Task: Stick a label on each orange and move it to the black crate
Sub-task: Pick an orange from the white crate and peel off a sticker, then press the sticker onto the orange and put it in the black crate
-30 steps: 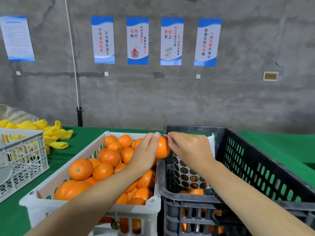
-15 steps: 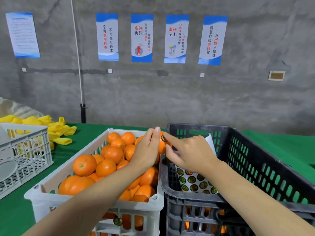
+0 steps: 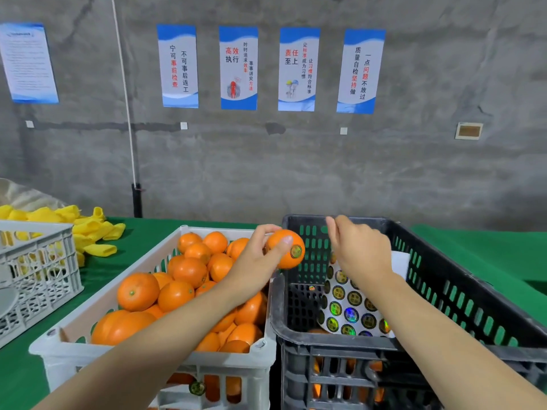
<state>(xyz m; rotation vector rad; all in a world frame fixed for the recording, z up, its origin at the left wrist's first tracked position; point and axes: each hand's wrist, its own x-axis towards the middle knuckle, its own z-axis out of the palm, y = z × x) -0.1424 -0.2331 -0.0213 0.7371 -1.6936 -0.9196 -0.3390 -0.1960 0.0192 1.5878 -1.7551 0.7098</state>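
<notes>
I could not read the round label (image 3: 296,251) on the orange (image 3: 284,258). The right hand (image 3: 359,250), fingertips (image 3: 331,222) blurred, hid part of the white sticker sheet (image 3: 349,309).

there is one camera, up on the person's head, and it looks forward and down, so both bare arms reach in from the bottom edge and the left hand (image 3: 254,261) and the right hand (image 3: 361,253) sit very near, in the middle. the white slotted plastic crate (image 3: 74,365) and the black slotted plastic crate (image 3: 296,335) are close below it on the green cloth table (image 3: 488,253), and their near walls run off the bottom edge. farther off, straight ahead, it faces the grey concrete wall (image 3: 296,173), with four blue and white paper posters (image 3: 238,68) near the top, and the wide view shows the table far out to both sides.
</notes>
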